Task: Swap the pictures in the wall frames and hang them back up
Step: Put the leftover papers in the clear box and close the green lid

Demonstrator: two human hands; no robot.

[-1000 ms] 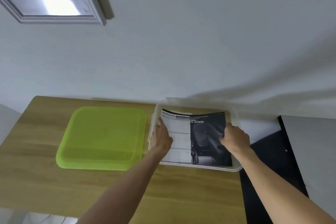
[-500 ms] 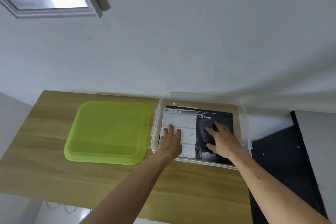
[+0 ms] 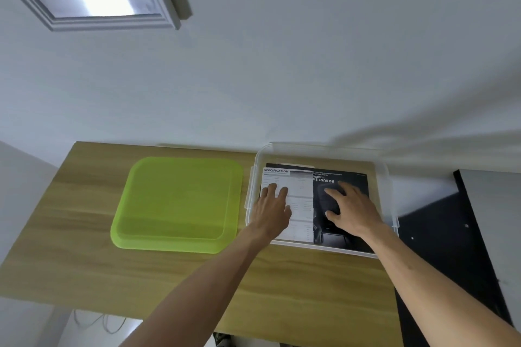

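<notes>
A clear plastic box (image 3: 390,191) stands on the wooden table (image 3: 84,262) against the wall. Inside it lie printed sheets: a white specification page (image 3: 298,191) on the left and a dark picture (image 3: 355,180) on the right. My left hand (image 3: 272,208) rests flat on the white page with fingers spread. My right hand (image 3: 352,208) lies flat on the dark picture, fingers apart. Neither hand grips anything. A grey wall frame (image 3: 107,20) hangs on the wall at the upper left, its glass reflecting a light.
A lime green lid (image 3: 177,203) lies flat on the table left of the box. A black panel (image 3: 451,248) sits beyond the table's right edge. The white wall (image 3: 282,79) rises right behind the table.
Both hands went from holding the sheets by their edges to lying flat on them inside the box. The view has shifted slightly.
</notes>
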